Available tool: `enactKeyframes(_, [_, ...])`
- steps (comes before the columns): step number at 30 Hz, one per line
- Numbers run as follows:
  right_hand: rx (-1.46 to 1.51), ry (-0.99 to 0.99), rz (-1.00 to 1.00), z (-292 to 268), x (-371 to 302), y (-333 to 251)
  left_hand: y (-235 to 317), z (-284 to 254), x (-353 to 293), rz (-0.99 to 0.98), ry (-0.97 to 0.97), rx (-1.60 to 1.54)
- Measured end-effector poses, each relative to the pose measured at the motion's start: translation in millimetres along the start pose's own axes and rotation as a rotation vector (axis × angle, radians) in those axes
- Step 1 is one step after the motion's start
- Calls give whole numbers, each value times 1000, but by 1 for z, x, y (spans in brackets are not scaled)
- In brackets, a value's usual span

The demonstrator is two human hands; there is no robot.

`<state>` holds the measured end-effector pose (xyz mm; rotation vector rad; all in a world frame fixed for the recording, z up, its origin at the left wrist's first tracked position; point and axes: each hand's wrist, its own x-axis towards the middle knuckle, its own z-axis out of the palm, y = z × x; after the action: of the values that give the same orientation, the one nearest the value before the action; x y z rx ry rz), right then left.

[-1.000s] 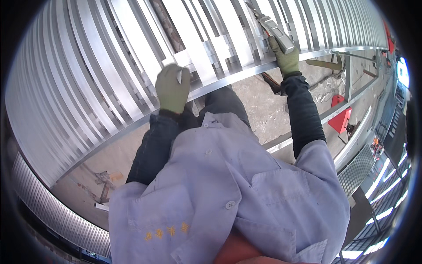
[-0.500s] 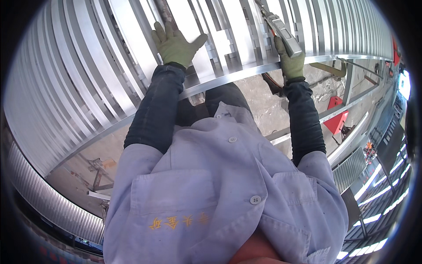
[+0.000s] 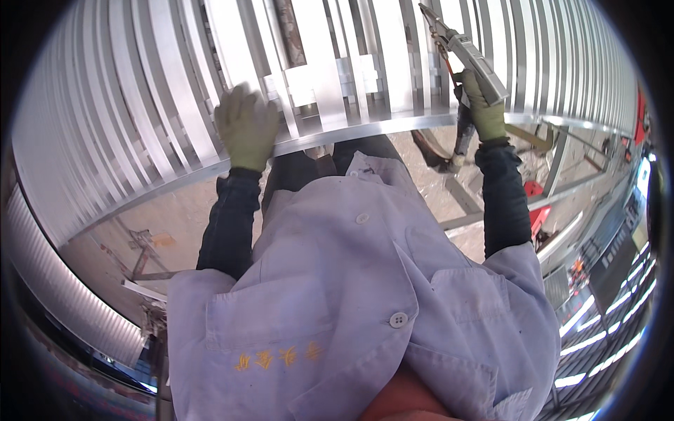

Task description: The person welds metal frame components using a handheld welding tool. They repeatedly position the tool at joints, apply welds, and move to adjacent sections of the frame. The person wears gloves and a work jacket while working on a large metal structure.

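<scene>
My right hand (image 3: 484,109), in an olive glove, is closed around a grey hand tool (image 3: 479,67) with a long boxy body and a narrow pointed nose. The exact kind of tool I cannot make out. Its nose tilts away to the upper left, over the shiny metal slats (image 3: 397,67). Beside its body runs a thin orange-red cable (image 3: 450,68). My left hand (image 3: 246,130), gloved alike, is slightly blurred. It is open, fingers stretched forward over the slats near the front metal rail (image 3: 379,127), and holds nothing. Whether it touches them I cannot tell.
The slatted panel spans the far side, its rail close before my body. Dark hoses (image 3: 460,133) hang below the right hand. Metal frame bars (image 3: 558,161) and a red object (image 3: 538,210) stand at the right. Another ribbed metal panel (image 3: 77,288) lies at the lower left.
My left hand has drawn back toward me and left, its spread fingers now closer together. The right hand, still holding the tool, has shifted right and slightly nearer.
</scene>
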<state>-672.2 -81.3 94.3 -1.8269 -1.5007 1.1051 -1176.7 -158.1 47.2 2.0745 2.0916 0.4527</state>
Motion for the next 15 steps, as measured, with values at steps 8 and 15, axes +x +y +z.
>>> enactKeyframes(8, [23, -767, -165, 5, 66, -175, -34, 18, -42, -466, 293, -32])
enactKeyframes(15, [-289, -1247, -69, 69, 64, -221, -24, 15, -41, -546, 229, 54])
